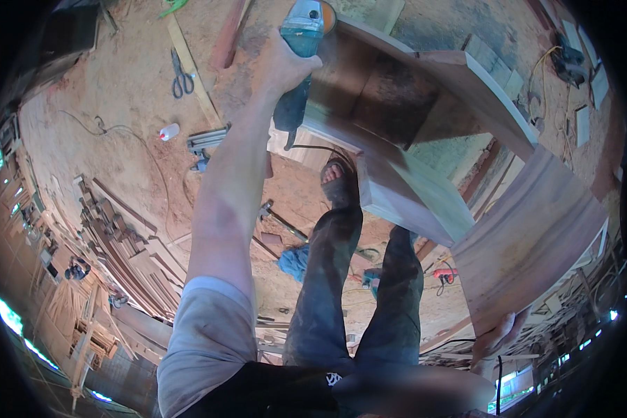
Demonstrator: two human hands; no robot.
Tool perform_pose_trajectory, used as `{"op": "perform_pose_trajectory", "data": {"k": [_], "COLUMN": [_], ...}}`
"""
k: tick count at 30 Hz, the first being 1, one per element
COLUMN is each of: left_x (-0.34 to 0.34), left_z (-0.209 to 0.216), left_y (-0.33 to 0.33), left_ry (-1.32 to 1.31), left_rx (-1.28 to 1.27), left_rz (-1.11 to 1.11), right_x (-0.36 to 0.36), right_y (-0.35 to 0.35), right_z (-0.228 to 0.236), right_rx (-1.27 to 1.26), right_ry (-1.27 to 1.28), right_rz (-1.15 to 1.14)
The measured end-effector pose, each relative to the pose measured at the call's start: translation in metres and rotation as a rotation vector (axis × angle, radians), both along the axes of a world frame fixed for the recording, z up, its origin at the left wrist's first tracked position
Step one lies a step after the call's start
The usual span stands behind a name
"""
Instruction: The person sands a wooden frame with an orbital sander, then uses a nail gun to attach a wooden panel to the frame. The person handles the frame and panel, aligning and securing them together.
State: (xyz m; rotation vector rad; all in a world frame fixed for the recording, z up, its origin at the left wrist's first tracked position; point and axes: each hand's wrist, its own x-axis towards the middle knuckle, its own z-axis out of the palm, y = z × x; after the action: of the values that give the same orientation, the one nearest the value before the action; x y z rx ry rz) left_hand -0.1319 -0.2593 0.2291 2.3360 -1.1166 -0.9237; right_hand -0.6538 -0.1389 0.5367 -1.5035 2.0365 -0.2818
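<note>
My left hand is wrapped around the teal body of an angle grinder, my arm stretched far forward. The grinder's orange disc is at the far corner of a wooden frame made of thick boards, but whether it touches the wood I cannot tell. A cord trails from the grinder's dark rear end. At the lower right, my right hand grips the near edge of a broad wooden panel at the frame's right end; some of its fingers are hidden.
Scissors, a wood strip and a white bottle lie on the dusty floor to the left. Near my feet are a hammer and blue cloth. Stacked timber is at left, a dark power tool far right.
</note>
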Motion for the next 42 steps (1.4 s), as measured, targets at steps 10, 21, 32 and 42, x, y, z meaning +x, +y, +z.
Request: {"op": "perform_pose_trajectory", "data": {"k": [10,21,32,42], "left_x": [-0.004,-0.020,-0.073,-0.086], "left_z": [0.002,0.010,0.027,0.025], "left_y": [0.064,0.151,0.217,0.223], "left_ry": [0.047,0.086,0.212,0.133], "left_rx": [0.001,0.106,0.245,0.218], "left_rz": [0.069,0.168,0.295,0.220], "right_x": [0.004,0.006,0.009,0.008], "right_y": [-0.012,-0.016,-0.024,-0.024], "right_z": [0.002,-0.001,-0.002,-0.003], "right_rx": [-0.017,-0.015,-0.028,-0.091], "right_ry": [0.078,0.020,0.056,0.120], "right_rz": [0.101,0.075,0.144,0.216]}}
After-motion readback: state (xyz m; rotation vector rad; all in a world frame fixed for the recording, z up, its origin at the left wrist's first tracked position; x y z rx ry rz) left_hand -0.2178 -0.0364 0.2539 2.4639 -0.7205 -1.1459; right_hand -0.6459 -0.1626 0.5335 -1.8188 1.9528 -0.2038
